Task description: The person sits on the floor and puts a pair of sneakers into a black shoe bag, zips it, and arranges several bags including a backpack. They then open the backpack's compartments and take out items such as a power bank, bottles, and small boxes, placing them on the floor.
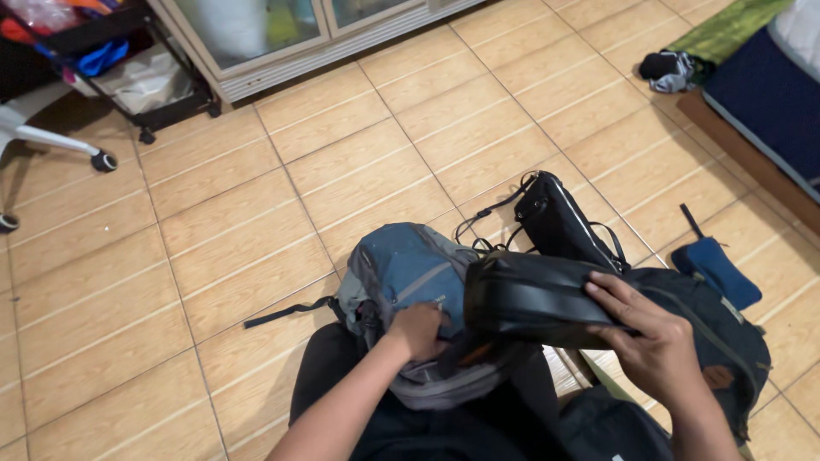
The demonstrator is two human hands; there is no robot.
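A blue and grey backpack [408, 271] lies on the tiled floor in front of my lap. My left hand [419, 330] grips its front pocket area near a zip, fingers closed on the fabric. My right hand [651, 339] holds a flat black pouch [531, 297] by its right end, level above the backpack's opening. The pouch's left end touches the blue backpack.
A small black bag [559, 224] with straps lies behind the pouch. A dark navy backpack [722, 337] and a blue case [716, 271] sit to the right. A mattress [764, 98] lies far right, a cabinet [282, 38] at the back, a wheeled rack [137, 72] and chair base [51, 141] far left.
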